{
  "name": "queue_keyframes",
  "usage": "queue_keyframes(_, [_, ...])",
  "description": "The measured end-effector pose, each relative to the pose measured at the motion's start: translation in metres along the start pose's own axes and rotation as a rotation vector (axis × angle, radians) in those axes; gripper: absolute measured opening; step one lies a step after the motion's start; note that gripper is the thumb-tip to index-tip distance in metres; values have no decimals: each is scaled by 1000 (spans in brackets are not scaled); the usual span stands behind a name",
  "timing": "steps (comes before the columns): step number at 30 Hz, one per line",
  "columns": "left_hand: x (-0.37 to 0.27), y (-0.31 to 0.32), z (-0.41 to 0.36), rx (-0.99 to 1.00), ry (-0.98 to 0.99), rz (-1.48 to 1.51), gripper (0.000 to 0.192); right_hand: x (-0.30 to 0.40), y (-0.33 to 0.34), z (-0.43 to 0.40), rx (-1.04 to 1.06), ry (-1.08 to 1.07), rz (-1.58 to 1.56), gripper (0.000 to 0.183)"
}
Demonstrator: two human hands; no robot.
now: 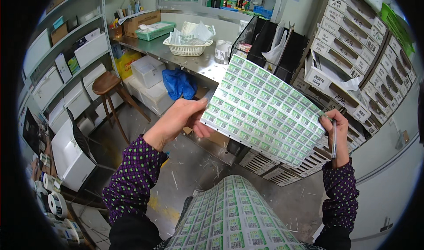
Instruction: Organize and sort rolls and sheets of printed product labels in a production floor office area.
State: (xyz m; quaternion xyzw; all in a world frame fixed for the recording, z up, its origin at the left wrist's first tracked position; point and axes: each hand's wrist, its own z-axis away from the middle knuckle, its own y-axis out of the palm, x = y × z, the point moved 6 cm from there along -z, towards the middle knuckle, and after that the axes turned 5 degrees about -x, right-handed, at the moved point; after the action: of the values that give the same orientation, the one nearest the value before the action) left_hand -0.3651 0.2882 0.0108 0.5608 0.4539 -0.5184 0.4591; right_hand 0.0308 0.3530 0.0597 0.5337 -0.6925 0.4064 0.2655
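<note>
A sheet of green and white printed labels (pixel 261 114) is stretched between both hands at a slant. My left hand (pixel 180 121) grips its left edge, thumb on top and fingers beneath. My right hand (pixel 336 127) pinches the right corner and also holds a slim clear-barrelled pen (pixel 334 139), which points down. Below, a second, larger sheet of the same labels (pixel 235 217) lies curved over the front of my body. Each label bears a small square code. Whether more than one sheet is in my hands, I cannot tell.
A metal worktop (pixel 155 53) carries a white plastic basket (pixel 188 48), a green tray (pixel 155 31), label rolls (pixel 222 51) and a black file rack (pixel 268 48). Labelled drawers, one pulled out (pixel 331 84), stand right. A wooden stool (pixel 106 83) and shelving (pixel 71 28) are left; scraps litter the floor.
</note>
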Motion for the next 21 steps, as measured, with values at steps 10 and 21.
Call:
queue_keyframes(10, [5,11,4,-132,37,102,25,8,-5,19,18,-22,32,13])
queue_keyframes(21, [-1,21,8,-184,43,47,17,0,-6,29,-30,-57,19,13])
